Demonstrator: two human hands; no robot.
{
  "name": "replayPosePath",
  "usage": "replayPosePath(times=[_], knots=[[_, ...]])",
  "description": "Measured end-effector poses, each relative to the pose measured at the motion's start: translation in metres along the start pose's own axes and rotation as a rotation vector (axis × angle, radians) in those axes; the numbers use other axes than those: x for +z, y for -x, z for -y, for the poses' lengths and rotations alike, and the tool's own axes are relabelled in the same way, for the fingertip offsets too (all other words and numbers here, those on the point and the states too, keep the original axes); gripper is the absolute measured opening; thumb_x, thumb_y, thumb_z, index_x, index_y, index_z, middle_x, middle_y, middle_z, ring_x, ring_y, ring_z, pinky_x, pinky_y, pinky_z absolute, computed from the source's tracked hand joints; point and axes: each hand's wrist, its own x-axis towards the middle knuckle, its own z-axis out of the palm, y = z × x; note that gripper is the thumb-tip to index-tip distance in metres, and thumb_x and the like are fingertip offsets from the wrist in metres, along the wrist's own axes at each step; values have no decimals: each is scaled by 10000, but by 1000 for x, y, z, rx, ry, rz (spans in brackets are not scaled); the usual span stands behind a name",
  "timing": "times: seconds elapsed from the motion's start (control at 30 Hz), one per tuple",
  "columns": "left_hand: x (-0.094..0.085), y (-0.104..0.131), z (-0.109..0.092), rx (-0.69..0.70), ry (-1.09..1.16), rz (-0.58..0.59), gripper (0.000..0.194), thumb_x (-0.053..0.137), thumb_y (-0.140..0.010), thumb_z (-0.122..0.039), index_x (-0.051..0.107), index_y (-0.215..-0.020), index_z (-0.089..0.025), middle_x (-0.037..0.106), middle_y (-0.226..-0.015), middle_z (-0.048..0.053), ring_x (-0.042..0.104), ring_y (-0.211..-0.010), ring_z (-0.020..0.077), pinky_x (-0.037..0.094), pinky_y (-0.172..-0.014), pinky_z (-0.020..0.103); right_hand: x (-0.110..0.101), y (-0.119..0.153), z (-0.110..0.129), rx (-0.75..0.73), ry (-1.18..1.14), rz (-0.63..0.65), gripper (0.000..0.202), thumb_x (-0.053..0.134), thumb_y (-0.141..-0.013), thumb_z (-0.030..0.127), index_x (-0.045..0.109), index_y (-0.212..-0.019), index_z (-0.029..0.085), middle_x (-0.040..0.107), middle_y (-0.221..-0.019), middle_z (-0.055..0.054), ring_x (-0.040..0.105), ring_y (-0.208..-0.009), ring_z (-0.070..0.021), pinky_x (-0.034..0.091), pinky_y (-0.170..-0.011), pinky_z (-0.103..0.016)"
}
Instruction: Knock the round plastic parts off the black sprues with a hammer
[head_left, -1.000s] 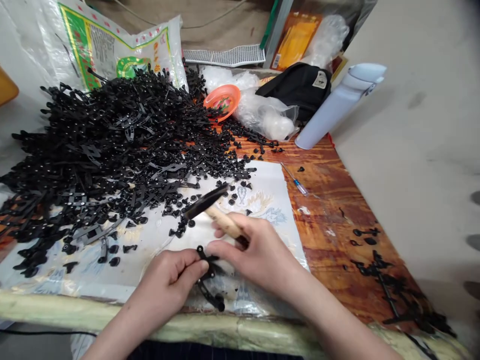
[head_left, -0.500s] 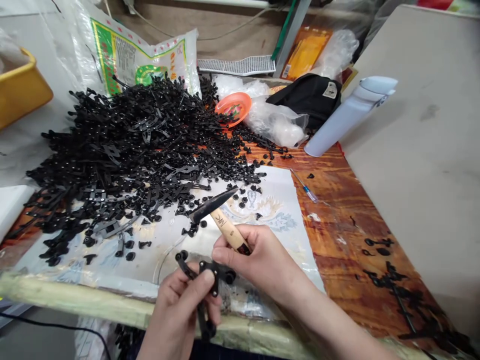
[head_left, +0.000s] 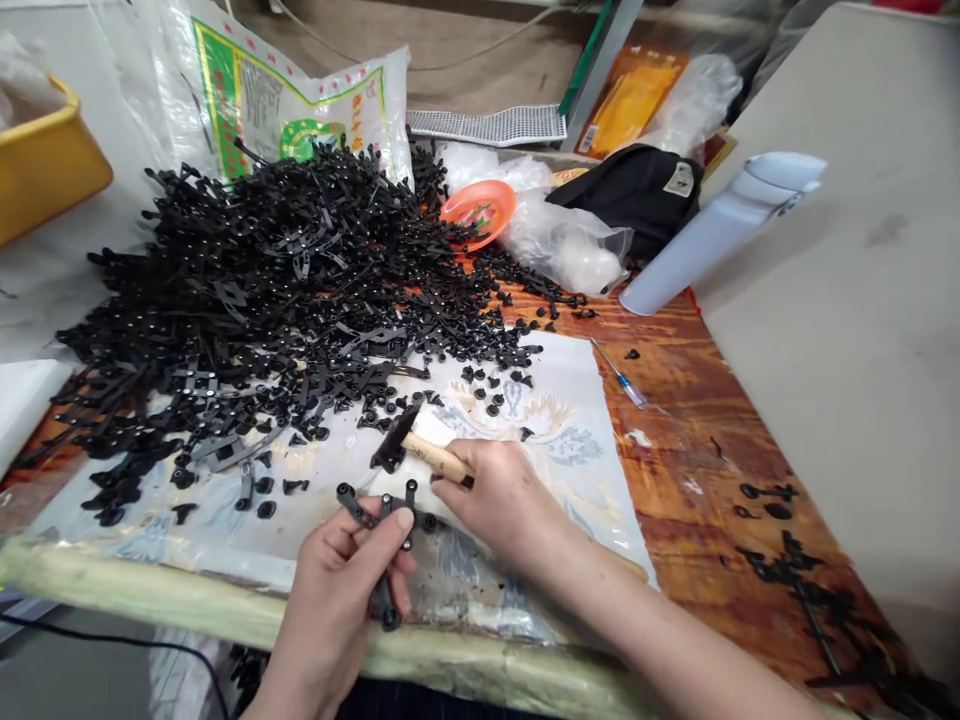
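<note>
My left hand (head_left: 349, 575) pinches a black jointed plastic part (head_left: 391, 508) between thumb and fingers, low over the near edge of the table. One arm of the part hangs below my fingers. Wrapped round the short wooden handle of a hammer (head_left: 431, 455) is my right hand (head_left: 491, 490). The hammer's dark, pointed head (head_left: 397, 438) sits just beyond the part, apart from it, close to loose black pieces. A printed white sheet (head_left: 555, 500) lies under both hands.
A big heap of black jointed parts (head_left: 300, 260) covers the back left. Behind it stands a printed plastic sack (head_left: 300, 110). An orange dish (head_left: 480, 212), a pale blue bottle (head_left: 720, 240) and a screwdriver (head_left: 630, 390) are to the right. A yellow bin (head_left: 52, 160) is at the left.
My right hand has lowered the hammer and turned its head, which was raised and pointing right. The black part in my left hand has shifted slightly left and up, away from my right hand.
</note>
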Motion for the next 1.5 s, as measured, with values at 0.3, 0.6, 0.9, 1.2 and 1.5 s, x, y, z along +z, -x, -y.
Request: replayPosePath(times=[0.3,0.6,0.9,1.2,1.5], knots=[[9,-8,-2,24,-60,42,359,792,-607,-358,490,-732,-210,593,-382,-50,449,-240,83,325,-285,144,-36,22,-34,92,-336,-53,242,464,-885,341,544,-715,189,448,-595,37,409,-543,-114,307,-513,-232],[17,-15,3,53,-125,44,358,796,-603,-346,491,-726,-206,603,-394,-43,457,-250,92,334,-288,157,-34,43,-43,134,-345,-19,266,435,-905,283,518,-669,190,473,-595,33,413,-556,-113,305,-535,-234],[16,-15,0,60,-167,33,352,800,-591,-334,500,-720,-202,591,-382,-53,439,-230,84,327,-270,148,-37,48,-38,72,-295,-13,277,391,-939,279,562,-738,195,550,-610,23,497,-570,-116,366,-552,-231],[15,-19,-1,40,-166,77,350,796,-605,-348,497,-710,-199,582,-376,-60,433,-217,74,310,-257,130,-39,64,-28,-256,-43,-237,414,427,-940,217,484,-1348,263,695,-1037,-74,660,-822,-194,526,-736,-327],[8,-24,-2,-16,-140,106,342,798,-608,-366,513,-678,-191,568,-363,-62,399,-195,66,294,-227,131,-30,61,-25,-227,144,-98,409,380,-927,217,526,-1310,225,686,-767,-62,621,-564,-189,513,-538,-315]])
